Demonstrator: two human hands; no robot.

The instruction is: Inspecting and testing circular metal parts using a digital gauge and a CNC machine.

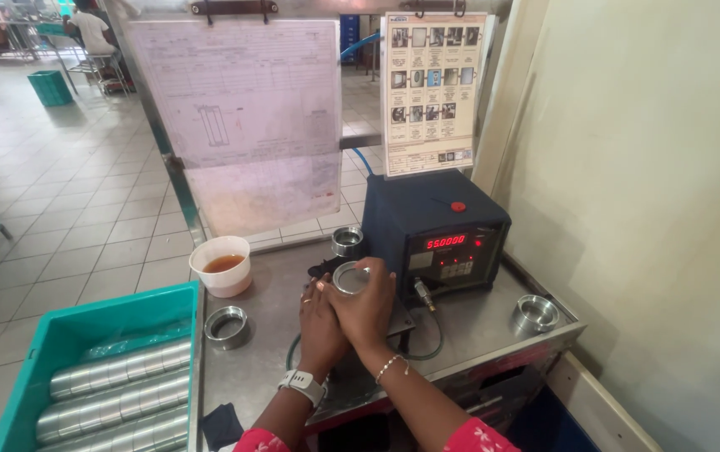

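My right hand [368, 305] wraps around a shiny metal ring [350, 277] that sits on a gauge fixture in the middle of the steel bench [477, 331]. My left hand [318, 322], with a white watch at the wrist, presses against the right hand and the ring's left side. Another metal ring [347, 240] stands just behind, beside the dark blue readout box [435, 230] with a red digit display.
A loose ring [227, 326] lies at the bench's left, another ring [535, 314] at the right. A white cup of brown liquid [222, 265] stands at the back left. A teal crate [92, 377] of stacked rings sits left. Laminated sheets [247, 109] hang behind.
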